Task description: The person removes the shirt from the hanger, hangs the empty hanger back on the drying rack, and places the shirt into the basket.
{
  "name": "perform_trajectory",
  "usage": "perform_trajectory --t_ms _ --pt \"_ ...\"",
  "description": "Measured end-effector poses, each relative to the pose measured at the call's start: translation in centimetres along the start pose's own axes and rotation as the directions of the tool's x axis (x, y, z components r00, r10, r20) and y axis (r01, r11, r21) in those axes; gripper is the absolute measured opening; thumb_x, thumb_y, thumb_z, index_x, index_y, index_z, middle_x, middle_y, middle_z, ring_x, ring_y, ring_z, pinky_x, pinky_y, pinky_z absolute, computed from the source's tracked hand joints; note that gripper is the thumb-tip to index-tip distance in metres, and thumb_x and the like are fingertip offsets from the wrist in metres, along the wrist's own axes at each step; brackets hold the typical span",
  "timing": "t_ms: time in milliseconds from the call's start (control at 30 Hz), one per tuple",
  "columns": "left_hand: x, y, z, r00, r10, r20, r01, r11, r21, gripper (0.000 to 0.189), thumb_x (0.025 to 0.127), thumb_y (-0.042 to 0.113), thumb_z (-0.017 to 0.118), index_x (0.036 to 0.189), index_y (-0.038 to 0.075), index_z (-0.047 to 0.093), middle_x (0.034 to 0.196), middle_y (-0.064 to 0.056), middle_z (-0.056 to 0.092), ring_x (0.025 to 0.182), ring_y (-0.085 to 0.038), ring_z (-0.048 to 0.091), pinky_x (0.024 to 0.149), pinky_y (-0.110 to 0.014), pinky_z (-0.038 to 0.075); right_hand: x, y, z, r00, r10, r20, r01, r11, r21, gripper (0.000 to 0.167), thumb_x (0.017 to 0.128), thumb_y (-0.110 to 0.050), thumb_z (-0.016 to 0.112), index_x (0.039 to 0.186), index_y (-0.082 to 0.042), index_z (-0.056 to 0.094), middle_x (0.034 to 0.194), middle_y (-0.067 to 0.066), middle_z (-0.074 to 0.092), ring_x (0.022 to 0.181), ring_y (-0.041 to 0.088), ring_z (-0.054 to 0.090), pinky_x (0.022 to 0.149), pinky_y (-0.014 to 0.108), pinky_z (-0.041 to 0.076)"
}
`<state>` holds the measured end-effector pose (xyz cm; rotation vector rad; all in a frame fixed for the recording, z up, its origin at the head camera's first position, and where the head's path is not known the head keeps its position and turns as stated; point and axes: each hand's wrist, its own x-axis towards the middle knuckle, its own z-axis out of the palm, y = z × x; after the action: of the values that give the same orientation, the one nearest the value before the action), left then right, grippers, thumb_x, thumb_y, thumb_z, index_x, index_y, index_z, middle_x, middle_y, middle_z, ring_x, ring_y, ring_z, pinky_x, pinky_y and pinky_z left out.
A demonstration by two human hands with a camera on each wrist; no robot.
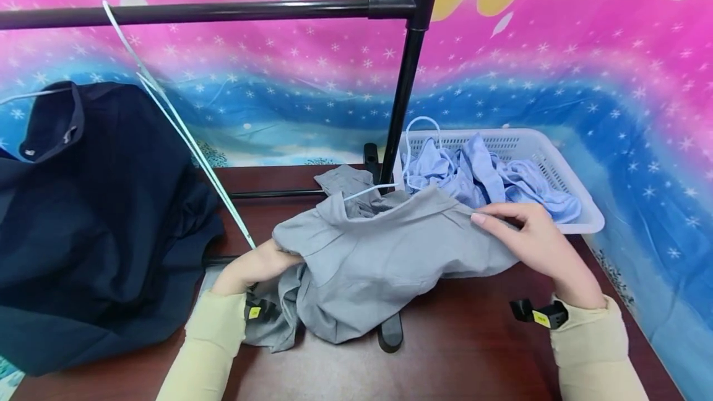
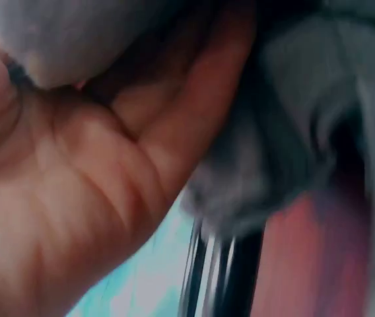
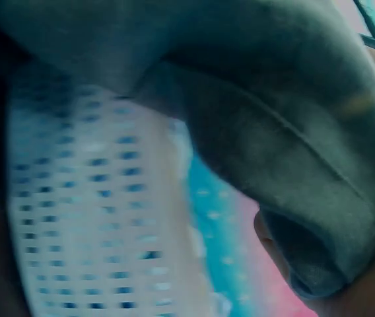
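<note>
A grey shirt [image 1: 384, 240] with a collar is held up over the table, a pale hanger [image 1: 370, 190] showing at its neck. My left hand [image 1: 259, 265] grips the shirt at its left shoulder, the fingers mostly tucked under the cloth. In the left wrist view, grey cloth lies between thumb and fingers of that hand [image 2: 128, 132]. At the opposite shoulder my right hand [image 1: 523, 234] pinches the fabric, thumb on top. The right wrist view has the folded grey cloth [image 3: 273, 125] up close, largely covering the fingers.
A black rack rail [image 1: 239, 12] crosses the back, with a pale hanger [image 1: 184, 129] hooked on it. A dark navy garment [image 1: 111, 215] hangs at left. To the right, a white basket [image 1: 590, 215] holds light-blue clothing [image 1: 484, 172]. The rack's post [image 1: 403, 85] stands behind the shirt.
</note>
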<state>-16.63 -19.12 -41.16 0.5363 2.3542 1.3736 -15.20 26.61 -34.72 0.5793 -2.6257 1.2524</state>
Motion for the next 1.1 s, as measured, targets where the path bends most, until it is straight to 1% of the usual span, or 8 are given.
perform_trajectory --t_ms 233,433,567,767,833,967,1033,1100 --pt "-2.3 -0.1 -2.1 0.998 -0.061 -0.023 0.065 0.973 0.222 0.072 0.083 0.045 0.084 0.142 0.013 0.058 0.135 -0.004 0.062 0.119 -0.021 0.059 0.099 -0.046 0.046 -0.1 0.9 1.3 1.0 0.025 -0.013 -0.025 1.0 0.004 0.014 0.098 -0.015 0.07 0.106 -0.017 0.082 0.1 -0.003 0.075 0.091 0.008 0.067 0.078 0.016 0.049" --pt "-4.2 0.7 -1.2 0.982 -0.185 0.027 0.142 0.833 0.535 0.081 0.05 0.064 0.094 0.112 0.018 0.068 0.1 0.003 0.069 0.086 -0.014 0.063 0.077 -0.039 0.052 0.1 1.0 0.9 0.999 0.029 -0.029 -0.03 0.999 -0.028 0.013 0.098 -0.016 0.071 0.105 -0.015 0.082 0.097 -0.002 0.076 0.088 0.007 0.067 0.077 0.015 0.048" --pt "-4.8 0.4 0.0 0.973 -0.229 0.006 0.176 0.763 0.622 0.06 0.052 0.048 0.099 0.092 0.015 0.068 0.082 0.004 0.065 0.073 -0.015 0.059 0.07 -0.04 0.052 0.1 1.0 0.4 0.998 0.034 -0.059 -0.037 0.998 -0.043 0.013 0.097 -0.015 0.072 0.106 -0.013 0.082 0.099 0.0 0.075 0.088 0.004 0.065 0.077 0.014 0.046" --pt "-4.4 -0.7 -0.1 0.993 -0.116 -0.031 0.115 0.852 0.51 0.017 0.074 -0.004 0.072 0.082 0.009 0.064 0.07 0.002 0.062 0.055 -0.009 0.06 0.064 -0.031 0.051 0.2 0.8 0.0 0.995 0.064 -0.077 -0.067 0.997 -0.039 0.015 0.097 -0.017 0.072 0.109 -0.013 0.081 0.101 -0.001 0.075 0.093 0.003 0.064 0.079 0.014 0.046" --pt "-4.0 -0.8 -0.4 0.996 -0.074 -0.057 0.09 0.916 0.392 0.02 0.077 -0.011 0.06 0.089 0.003 0.066 0.075 -0.002 0.065 0.053 -0.009 0.062 0.059 -0.029 0.053 0.2 0.8 0.0 0.995 0.06 -0.082 -0.063 0.997 -0.034 0.015 0.097 -0.016 0.072 0.109 -0.012 0.081 0.101 -0.002 0.075 0.093 0.003 0.064 0.079 0.014 0.046" --pt "-3.1 -0.6 -0.6 0.987 0.012 -0.159 0.01 0.99 0.139 0.047 0.082 -0.018 0.046 0.124 -0.005 0.062 0.11 -0.017 0.068 0.087 -0.019 0.069 0.068 -0.03 0.057 0.2 0.9 -0.1 0.995 0.037 -0.089 -0.04 0.999 -0.035 0.015 0.097 -0.014 0.072 0.109 -0.01 0.081 0.101 -0.003 0.075 0.094 0.001 0.063 0.08 0.013 0.045" --pt "-2.6 -0.3 -0.5 0.977 0.016 -0.214 -0.027 0.998 -0.048 0.051 0.088 -0.017 0.041 0.135 -0.005 0.055 0.119 -0.02 0.064 0.099 -0.022 0.066 0.073 -0.032 0.057 0.3 0.9 -0.1 0.995 0.032 -0.097 -0.035 0.999 -0.034 0.015 0.097 -0.013 0.072 0.109 -0.009 0.081 0.101 -0.005 0.075 0.094 0.001 0.063 0.08 0.013 0.045" --pt "-2.1 0.1 -0.2 0.965 0.053 -0.257 -0.119 0.961 -0.251 0.05 0.095 -0.014 0.039 0.142 0.0 0.049 0.125 -0.012 0.059 0.11 -0.017 0.06 0.084 -0.029 0.054 0.3 0.9 -0.1 0.994 0.028 -0.103 -0.031 0.999 -0.029 0.015 0.097 -0.012 0.072 0.109 -0.009 0.081 0.101 -0.006 0.074 0.094 0.002 0.063 0.079 0.013 0.045"
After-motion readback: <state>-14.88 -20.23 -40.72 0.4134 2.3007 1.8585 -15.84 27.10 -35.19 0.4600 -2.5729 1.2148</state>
